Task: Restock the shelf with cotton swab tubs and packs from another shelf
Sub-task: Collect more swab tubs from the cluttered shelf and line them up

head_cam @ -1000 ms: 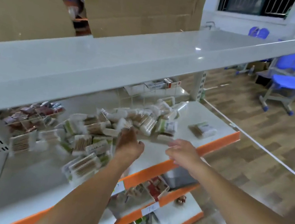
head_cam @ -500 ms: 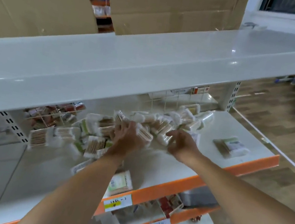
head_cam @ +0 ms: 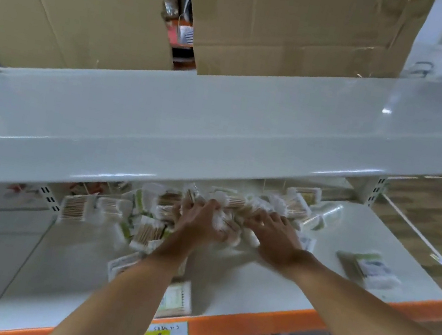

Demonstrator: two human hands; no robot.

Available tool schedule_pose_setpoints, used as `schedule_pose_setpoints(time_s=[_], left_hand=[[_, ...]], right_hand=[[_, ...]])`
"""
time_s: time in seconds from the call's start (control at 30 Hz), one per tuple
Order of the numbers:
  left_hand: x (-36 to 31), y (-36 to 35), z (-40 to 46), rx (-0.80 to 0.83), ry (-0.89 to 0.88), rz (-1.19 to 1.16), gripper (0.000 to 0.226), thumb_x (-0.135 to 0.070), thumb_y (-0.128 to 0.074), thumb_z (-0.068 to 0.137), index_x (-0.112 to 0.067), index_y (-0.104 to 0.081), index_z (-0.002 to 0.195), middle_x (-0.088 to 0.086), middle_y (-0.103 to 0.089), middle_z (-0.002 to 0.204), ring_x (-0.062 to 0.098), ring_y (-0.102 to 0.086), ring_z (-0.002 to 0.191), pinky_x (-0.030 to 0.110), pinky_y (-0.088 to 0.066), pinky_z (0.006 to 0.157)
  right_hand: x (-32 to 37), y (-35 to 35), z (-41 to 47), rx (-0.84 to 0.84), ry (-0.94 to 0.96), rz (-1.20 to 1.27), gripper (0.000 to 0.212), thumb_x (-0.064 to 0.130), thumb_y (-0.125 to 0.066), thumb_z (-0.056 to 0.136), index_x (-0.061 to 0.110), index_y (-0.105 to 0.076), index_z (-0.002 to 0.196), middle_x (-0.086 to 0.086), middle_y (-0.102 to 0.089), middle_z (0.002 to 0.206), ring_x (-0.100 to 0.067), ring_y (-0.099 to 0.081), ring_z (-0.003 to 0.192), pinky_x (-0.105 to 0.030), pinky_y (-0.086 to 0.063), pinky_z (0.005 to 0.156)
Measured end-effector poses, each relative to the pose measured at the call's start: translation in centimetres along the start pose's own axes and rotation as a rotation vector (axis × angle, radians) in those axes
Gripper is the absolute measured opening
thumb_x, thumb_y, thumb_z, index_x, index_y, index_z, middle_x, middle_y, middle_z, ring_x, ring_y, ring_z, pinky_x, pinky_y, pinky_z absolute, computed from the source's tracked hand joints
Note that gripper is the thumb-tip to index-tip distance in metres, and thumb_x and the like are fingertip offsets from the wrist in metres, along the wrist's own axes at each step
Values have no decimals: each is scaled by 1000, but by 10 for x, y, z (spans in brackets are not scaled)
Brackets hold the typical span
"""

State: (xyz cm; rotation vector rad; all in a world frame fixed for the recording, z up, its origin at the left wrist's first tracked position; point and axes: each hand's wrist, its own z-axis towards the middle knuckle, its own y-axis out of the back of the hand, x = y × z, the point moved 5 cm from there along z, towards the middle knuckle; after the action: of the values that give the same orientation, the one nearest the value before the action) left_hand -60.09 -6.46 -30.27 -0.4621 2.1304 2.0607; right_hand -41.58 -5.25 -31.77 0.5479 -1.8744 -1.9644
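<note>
Right now both my hands are in the heap of cotton swab packs point(head_cam: 236, 210) at centre frame, under the upper shelf point(head_cam: 219, 137) — left hand point(head_cam: 199, 222) curled around a few packs, right hand point(head_cam: 275, 235) with fingers spread flat on top. The heap runs left-to-right directly beyond my fingertips, both hands equally near.

The scene was evenly but dimly lit, with a cool cast. Glare streaked the front lip of the upper shelf point(head_cam: 220, 126), with a small bright spot at upper right. Motion blur smeared the cotton swab packs point(head_cam: 152, 223) at centre. Wide-angle distortion bowed the shelf edges. Soft shadows lay beneath both forearms.
</note>
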Motion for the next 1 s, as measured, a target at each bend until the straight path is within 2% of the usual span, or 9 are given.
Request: schedule_pose_setpoints(time_s=[0.27, 0.4, 0.47, 0.57, 0.67, 0.8, 0.9, 0.93, 1.0], left_hand=[[8, 7, 1, 101, 33, -110, 75, -77, -73, 45, -38, -52, 106, -2, -54, 125, 26, -37, 123, 41, -34, 100], [-3, 21, -3, 53, 75, -219, 67, -72, -74, 40, -28, -48, 85, -11, -54, 86, 15, -48, 89, 33, -37, 83], [-9, 25, -2, 16, 64, -306, 68, -67, -76, 43, -27, -52, 93, -8, -60, 90, 15, -56, 88, 34, -45, 84], [-14, 26, 1, 87, 30, -473, 69, -48, -91, 57, -21, -55, 111, 2, -64, 109, 20, -65, 95, 38, -57, 84], [-17, 25, 4, 164, 37, -581, 76, -50, -91, 56, -20, -58, 117, 0, -64, 110, 15, -68, 89, 31, -58, 70], [-23, 22, 5, 202, 62, -701, 62, -55, -87, 60, -23, -64, 108, -3, -70, 103, 12, -68, 91, 25, -55, 70], [-30, 18, 3, 265, 71, -921, 35, -37, -84, 74, -16, -67, 97, 6, -70, 88, 14, -67, 70, 23, -54, 57], [-32, 18, 1, 273, 71, -1011, 35, -31, -82, 78, -9, -67, 101, 9, -68, 84, 14, -64, 61, 20, -49, 49], [-35, 18, -1, 280, 105, -1130, 44, -30, -80, 79, -4, -64, 111, 13, -67, 85, 18, -65, 64, 23, -52, 55]], right_hand=[[-6, 1, 5, -32, 12, 80, 56, 33, -61, 88, 41, -47, 142, 5, -43, 146, -24, -39, 133, -35, -28, 110], [-16, 7, -1, -30, 32, 210, 63, 35, -68, 83, 41, -49, 143, 8, -47, 145, -21, -38, 137, -35, -26, 111], [-20, 13, -4, -94, 42, 319, 61, 34, -71, 82, 37, -54, 140, 5, -55, 137, -21, -46, 133, -36, -31, 112], [-33, 17, -9, -210, -54, 551, 59, 34, -77, 80, 25, -57, 134, 0, -67, 122, -22, -60, 118, -40, -44, 101], [-46, 15, -12, -207, -266, 920, 54, 42, -79, 79, 20, -58, 125, 3, -68, 112, -15, -65, 101, -39, -55, 87], [-52, 18, -7, -223, -411, 1289, 14, 37, -65, 92, 25, -67, 98, 11, -71, 87, 3, -67, 71, -14, -50, 56], [-53, 22, -6, -248, -512, 1552, 24, 34, -53, 97, 25, -66, 79, 10, -65, 67, -10, -65, 66, -28, -53, 67], [-52, 20, -6, -216, -561, 1662, 24, 35, -50, 96, 23, -67, 84, 3, -67, 75, -15, -67, 74, -36, -56, 75], [-49, 17, -8, -144, -621, 1826, 26, 35, -47, 95, 19, -67, 97, -8, -69, 91, -26, -67, 86, -50, -57, 88]])
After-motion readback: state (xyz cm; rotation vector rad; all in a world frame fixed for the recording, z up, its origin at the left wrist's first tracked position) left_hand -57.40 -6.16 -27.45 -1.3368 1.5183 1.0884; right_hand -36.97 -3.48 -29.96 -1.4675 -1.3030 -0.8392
